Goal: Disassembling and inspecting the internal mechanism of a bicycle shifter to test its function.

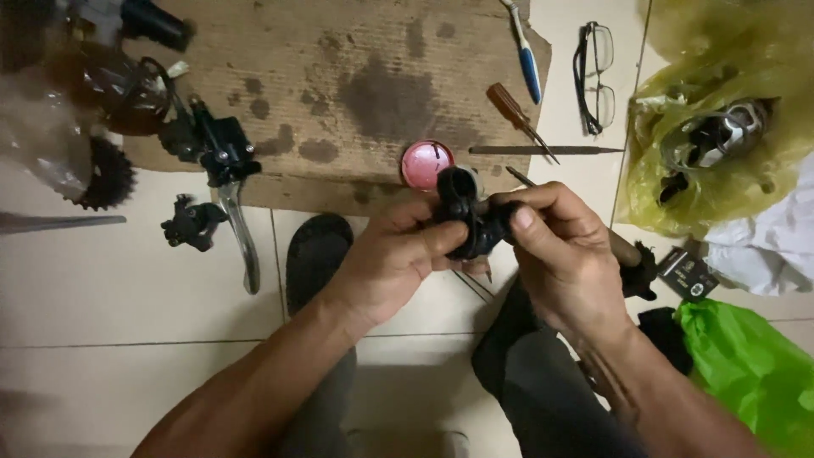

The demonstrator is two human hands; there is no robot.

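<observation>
Part: a black clamp (pixel 465 212) is held above the floor (pixel 127 280), between both hands and in front of the knees.
Left hand (pixel 398 254): grip closed under the clamp, steadying it from below.
Right hand (pixel 555 233): grip closed on the clamp's right end, thumb on top, as if turning it.
Cardboard (pixel 339 76): oil-stained, lies under the tools to spare the floor.
Lever (pixel 229 178): set aside at left.
Hidden: the clamp's lower half; top-left objects are blurred.

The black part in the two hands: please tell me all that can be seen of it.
The black part is small, dark and looks like metal, with a round clamp-like ring at its top. It is held up above the tiled floor, between the left hand and the right hand, whose fingers cover its lower half.
</observation>
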